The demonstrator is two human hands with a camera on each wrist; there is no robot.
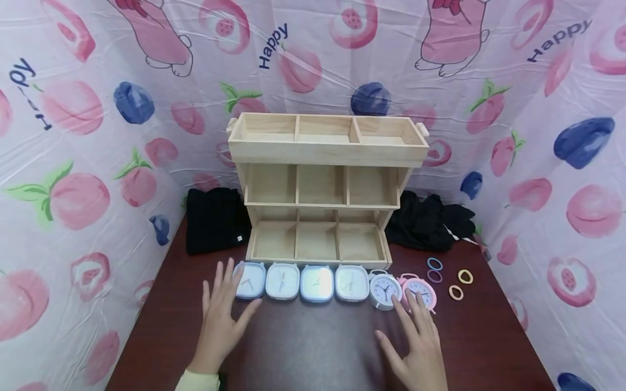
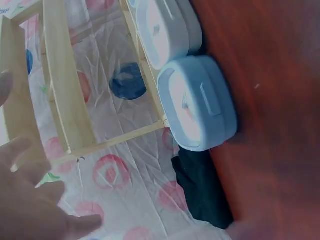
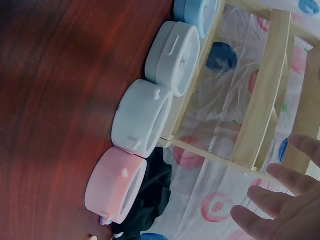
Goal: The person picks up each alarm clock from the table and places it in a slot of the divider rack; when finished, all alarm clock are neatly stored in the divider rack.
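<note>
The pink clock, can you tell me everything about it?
The pink clock is small and round, with a white face, dark hands and little feet. It looks like smooth plastic. It lies on the dark red table at the right end of the row of six clocks, next to the round white clock, just in front of the wooden shelf. The right hand reaches toward it with straight fingers, whose tips overlap its lower edge.

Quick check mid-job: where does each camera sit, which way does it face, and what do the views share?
Head: looks forward and down at the wooden shelf, clock row, both hands.
Left wrist: sideways along the table at the blue square clock; left hand shows.
Right wrist: sideways at the pink round clock; right hand shows.
All views share the shelf.
</note>
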